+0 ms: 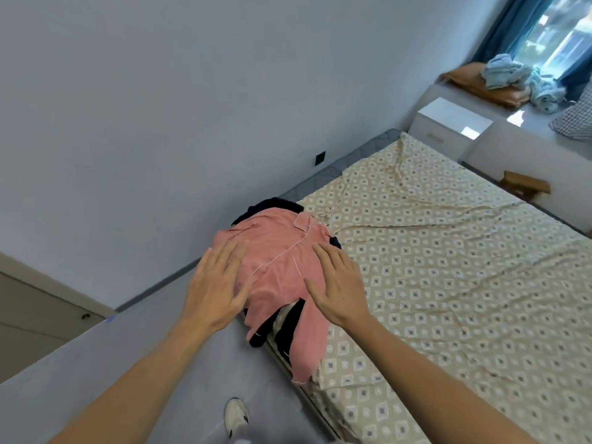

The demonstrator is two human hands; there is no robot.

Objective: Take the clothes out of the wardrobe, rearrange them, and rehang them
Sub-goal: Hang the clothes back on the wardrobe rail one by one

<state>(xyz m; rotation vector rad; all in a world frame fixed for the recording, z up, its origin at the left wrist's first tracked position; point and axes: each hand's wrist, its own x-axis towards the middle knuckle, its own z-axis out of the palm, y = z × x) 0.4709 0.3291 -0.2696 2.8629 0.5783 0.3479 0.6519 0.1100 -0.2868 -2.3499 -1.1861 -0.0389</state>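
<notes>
No readable text, label, brand, number or sign anywhere in view.

the shirt (278, 267) is pink with thin white lines. the bed sheet (448, 267) is tan with little white and grey squares. the curtain (499, 30) is blue.
</notes>
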